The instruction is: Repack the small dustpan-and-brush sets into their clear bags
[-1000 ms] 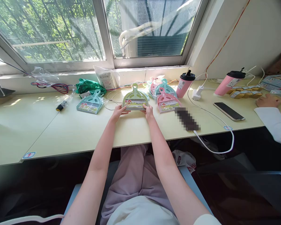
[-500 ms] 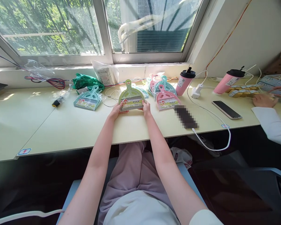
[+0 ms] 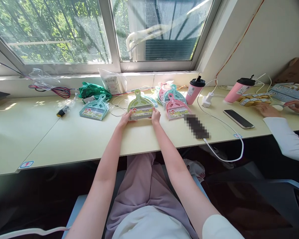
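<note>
Both my hands hold a green mini dustpan and brush set (image 3: 140, 105) by its lower sides, above the table (image 3: 84, 139). My left hand (image 3: 125, 119) grips its left corner, and my right hand (image 3: 156, 116) closes on the right one. The set has a label across the bristles. To the left lies a teal dustpan set (image 3: 95, 108). A pink dustpan set (image 3: 176, 107) rests on the right, with another teal one (image 3: 173, 94) behind it. Part of a light blue item (image 3: 151, 99) shows behind the held set.
Pink cups (image 3: 193, 94) with black lids stand to the right, near a white charger (image 3: 207, 99). A blurred-out dark object (image 3: 197, 126) and a phone (image 3: 238, 119) lie on the table. Green plastic (image 3: 92, 91) sits at the back. Another person's hands (image 3: 269, 109) work at far right.
The held green dustpan set has tipped slightly, its handle leaning further back. The view has shifted a little. At far right, the other person's hands have moved and show a small pale item between them.
</note>
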`<control>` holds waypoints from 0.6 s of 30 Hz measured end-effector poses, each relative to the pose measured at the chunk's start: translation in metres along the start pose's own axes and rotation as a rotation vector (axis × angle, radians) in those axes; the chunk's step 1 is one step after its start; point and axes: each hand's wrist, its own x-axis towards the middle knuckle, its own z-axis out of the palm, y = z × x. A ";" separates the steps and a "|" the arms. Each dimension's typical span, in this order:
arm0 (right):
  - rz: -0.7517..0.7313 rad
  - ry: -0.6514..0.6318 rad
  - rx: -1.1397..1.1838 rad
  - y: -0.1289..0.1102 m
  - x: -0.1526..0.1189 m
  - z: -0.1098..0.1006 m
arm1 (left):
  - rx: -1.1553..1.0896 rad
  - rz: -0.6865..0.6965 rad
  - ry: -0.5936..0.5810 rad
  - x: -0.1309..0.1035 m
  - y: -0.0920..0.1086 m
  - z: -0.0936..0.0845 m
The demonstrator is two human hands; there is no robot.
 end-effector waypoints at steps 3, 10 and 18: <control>-0.041 0.051 -0.063 -0.008 0.017 -0.005 | -0.006 0.156 0.011 -0.001 0.006 -0.009; -0.192 0.098 -0.304 -0.029 0.066 -0.011 | -0.009 0.268 0.434 0.008 0.011 -0.030; -0.689 -0.152 -0.425 -0.101 0.051 -0.013 | 0.035 0.408 0.366 -0.012 0.056 -0.036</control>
